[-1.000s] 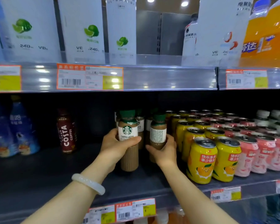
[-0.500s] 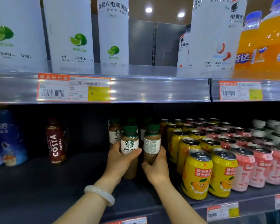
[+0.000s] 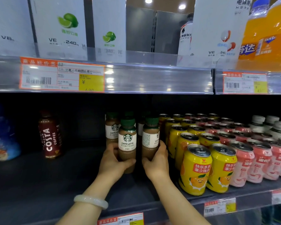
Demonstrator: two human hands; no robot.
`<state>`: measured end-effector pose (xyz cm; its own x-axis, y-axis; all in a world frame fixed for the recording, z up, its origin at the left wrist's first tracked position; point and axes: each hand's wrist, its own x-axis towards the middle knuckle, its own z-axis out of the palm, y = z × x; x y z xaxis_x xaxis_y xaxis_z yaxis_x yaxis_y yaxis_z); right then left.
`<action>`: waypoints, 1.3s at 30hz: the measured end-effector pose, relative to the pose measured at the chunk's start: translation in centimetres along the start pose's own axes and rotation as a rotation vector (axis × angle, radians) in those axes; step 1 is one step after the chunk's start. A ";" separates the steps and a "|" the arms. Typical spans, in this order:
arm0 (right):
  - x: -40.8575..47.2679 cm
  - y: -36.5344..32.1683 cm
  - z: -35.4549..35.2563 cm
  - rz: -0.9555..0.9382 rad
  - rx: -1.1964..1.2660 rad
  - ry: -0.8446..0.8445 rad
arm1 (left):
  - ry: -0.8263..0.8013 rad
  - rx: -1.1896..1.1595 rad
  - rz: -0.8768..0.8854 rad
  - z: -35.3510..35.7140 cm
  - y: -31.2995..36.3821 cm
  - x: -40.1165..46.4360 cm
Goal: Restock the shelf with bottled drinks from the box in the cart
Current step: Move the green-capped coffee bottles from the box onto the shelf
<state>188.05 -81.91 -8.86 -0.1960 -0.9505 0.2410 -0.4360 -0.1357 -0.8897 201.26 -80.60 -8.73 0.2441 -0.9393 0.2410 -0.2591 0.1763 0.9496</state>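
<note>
Bottles sit deeper on the shelf (image 3: pixel 71 184) than before; left hand (image 3: pixel 111 163) grips one latte bottle (image 3: pixel 127 143), right hand (image 3: pixel 157 161) another (image 3: pixel 150 138), fingers curled round them.

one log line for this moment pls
left hand grips latte bottle | right hand grips second latte bottle | both on shelf

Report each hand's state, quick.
Left hand: fingers gripping the front latte bottle.
Right hand: fingers gripping the neighbouring coffee bottle.
</note>
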 end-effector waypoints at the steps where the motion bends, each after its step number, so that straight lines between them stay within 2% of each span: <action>1: 0.0 -0.1 -0.1 0.014 -0.023 0.007 | 0.002 0.012 0.011 0.1 -0.1 0.0; 9: -0.2 -0.3 -0.1 0.023 0.016 -0.015 | 0.024 0.119 0.038 0.7 -0.9 0.3; 39: 0.7 -0.5 0.4 0.063 -0.158 0.008 | 0.085 0.257 0.018 1.4 -1.4 1.1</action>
<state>188.49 -82.62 -8.41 -0.2339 -0.9535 0.1898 -0.5548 -0.0294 -0.8315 200.63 -82.28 -10.11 0.3118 -0.9070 0.2831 -0.4902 0.1017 0.8657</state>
